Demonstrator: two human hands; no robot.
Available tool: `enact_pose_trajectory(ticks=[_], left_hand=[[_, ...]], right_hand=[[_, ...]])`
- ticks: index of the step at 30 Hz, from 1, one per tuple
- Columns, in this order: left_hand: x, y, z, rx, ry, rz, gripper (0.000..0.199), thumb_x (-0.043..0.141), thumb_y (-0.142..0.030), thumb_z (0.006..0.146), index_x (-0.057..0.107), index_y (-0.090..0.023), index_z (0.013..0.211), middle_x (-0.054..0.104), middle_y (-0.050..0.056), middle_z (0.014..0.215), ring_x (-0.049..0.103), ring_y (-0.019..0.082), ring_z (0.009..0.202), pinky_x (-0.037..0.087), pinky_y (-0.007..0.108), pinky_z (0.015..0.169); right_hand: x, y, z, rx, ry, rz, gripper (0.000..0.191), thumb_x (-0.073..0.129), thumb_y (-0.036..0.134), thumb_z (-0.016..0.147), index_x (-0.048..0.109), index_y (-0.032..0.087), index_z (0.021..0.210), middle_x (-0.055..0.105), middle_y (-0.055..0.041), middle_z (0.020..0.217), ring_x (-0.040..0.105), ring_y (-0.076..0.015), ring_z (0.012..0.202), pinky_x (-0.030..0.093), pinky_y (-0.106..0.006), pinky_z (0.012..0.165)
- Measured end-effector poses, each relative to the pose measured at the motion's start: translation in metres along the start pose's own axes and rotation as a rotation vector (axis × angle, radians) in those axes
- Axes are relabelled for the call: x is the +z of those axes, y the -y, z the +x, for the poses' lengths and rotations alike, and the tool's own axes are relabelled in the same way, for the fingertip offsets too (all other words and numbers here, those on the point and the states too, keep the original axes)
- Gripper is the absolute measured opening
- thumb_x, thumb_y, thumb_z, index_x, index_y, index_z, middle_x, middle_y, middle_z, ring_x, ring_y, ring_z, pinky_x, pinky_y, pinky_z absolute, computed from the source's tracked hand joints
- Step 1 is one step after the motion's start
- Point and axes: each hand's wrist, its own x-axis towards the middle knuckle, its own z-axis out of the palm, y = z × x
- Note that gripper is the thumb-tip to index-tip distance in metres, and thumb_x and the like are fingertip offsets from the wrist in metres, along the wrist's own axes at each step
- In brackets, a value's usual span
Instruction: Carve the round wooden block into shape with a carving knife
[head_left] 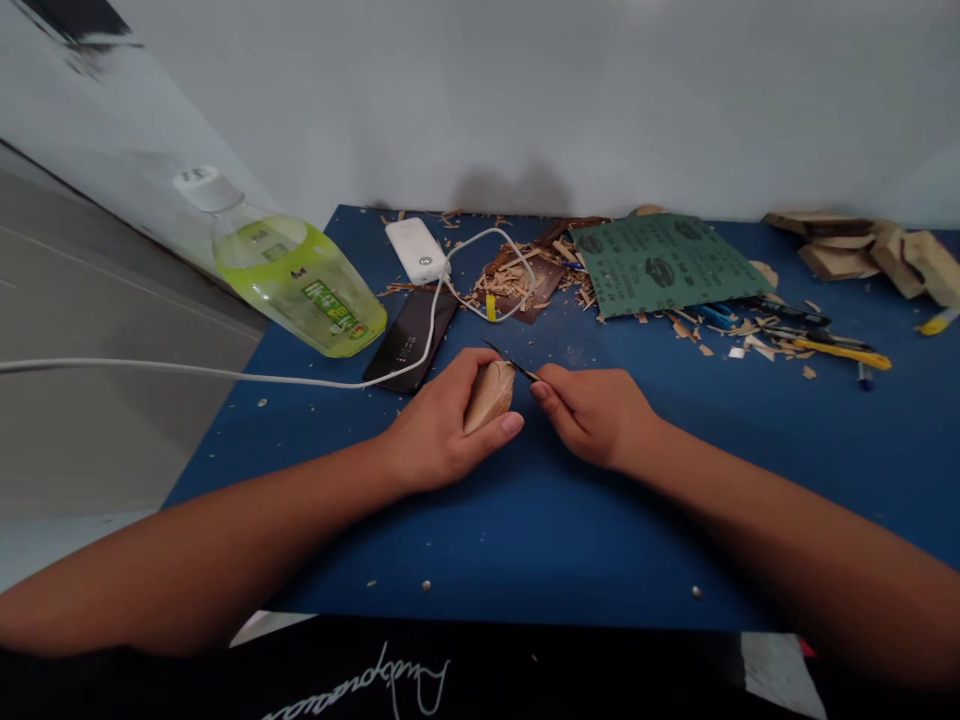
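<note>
My left hand (442,425) is wrapped round a small wood block (491,396), with the thumb along its near side. The block has a rounded, cut face turned to the right. In my right hand (592,410) is a thin, dark-bladed carving knife (513,364), its handle hidden in the closed fingers. The blade points up and left, across the far edge of the block; whether it cuts into the wood I cannot tell. Both hands are over the front middle of the blue table (525,540).
A bottle of yellow-green liquid (307,285) stands left, near a phone (411,342) and white power bank (415,250) with a white cable (300,377). Behind lie wood shavings (510,278) and green sandpaper (664,265). A yellow cutter (844,353) and wood blocks (840,258) are right.
</note>
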Motion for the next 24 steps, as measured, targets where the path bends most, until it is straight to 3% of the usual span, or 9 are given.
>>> enact_pose_trajectory(ticks=[5,9,17,24], left_hand=[[0.003,-0.002,-0.002,0.072,-0.051,-0.173,0.069,0.070,-0.057,0.091,0.048,-0.020,0.145,0.062,0.013,0.135,0.065,0.031,0.115,0.054,0.047,0.101],[0.006,-0.003,-0.002,0.047,-0.072,-0.274,0.065,0.077,-0.052,0.087,0.049,-0.022,0.138,0.063,0.011,0.128,0.065,0.028,0.110,0.055,0.044,0.098],[0.006,-0.004,-0.002,0.049,-0.054,-0.348,0.069,0.085,-0.049,0.080,0.050,-0.024,0.132,0.063,0.007,0.116,0.064,0.025,0.101,0.056,0.040,0.091],[0.005,-0.005,-0.002,0.060,-0.001,-0.405,0.070,0.089,-0.046,0.075,0.051,-0.023,0.130,0.062,0.006,0.111,0.063,0.022,0.093,0.057,0.036,0.081]], right_hand=[[-0.001,-0.004,0.001,-0.132,-0.066,0.125,0.045,0.031,0.048,0.115,0.065,0.020,0.104,0.075,-0.0059,0.094,0.065,-0.0201,0.083,0.035,-0.032,0.072],[0.001,-0.007,0.001,-0.208,-0.055,0.233,0.041,0.036,0.048,0.114,0.065,0.020,0.110,0.074,-0.0073,0.101,0.064,-0.0195,0.087,0.040,-0.031,0.076],[0.001,-0.010,-0.003,-0.268,-0.109,0.158,0.043,0.038,0.050,0.114,0.067,0.019,0.122,0.072,-0.0071,0.100,0.061,-0.0180,0.079,0.036,-0.030,0.069],[-0.003,-0.013,-0.003,-0.330,-0.102,0.132,0.044,0.037,0.049,0.113,0.067,0.019,0.125,0.073,-0.0072,0.099,0.062,-0.0188,0.082,0.037,-0.031,0.072]])
